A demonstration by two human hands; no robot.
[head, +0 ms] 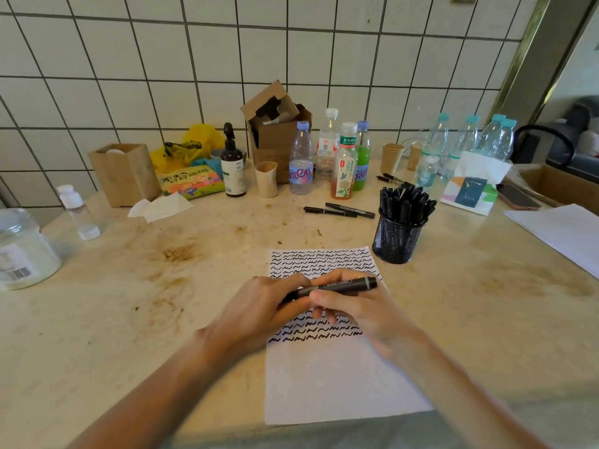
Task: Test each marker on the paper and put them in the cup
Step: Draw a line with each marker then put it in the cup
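At frame centre, both hands curl their fingers around one marker (pixel 337 287) held level above the paper (pixel 330 377): left hand (pixel 259 306) at its left end, right hand (pixel 356 306) mid-barrel. The cup (pixel 397 238) stands upper right of the paper.

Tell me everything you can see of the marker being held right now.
The black cylindrical plastic marker lies nearly level above the scribbled white paper sheet, its grey-banded end pointing right toward the black mesh cup. A pale printed label runs along its barrel. The left hand grips its left end, hiding that tip; the right hand holds the barrel from below, thumb along it.
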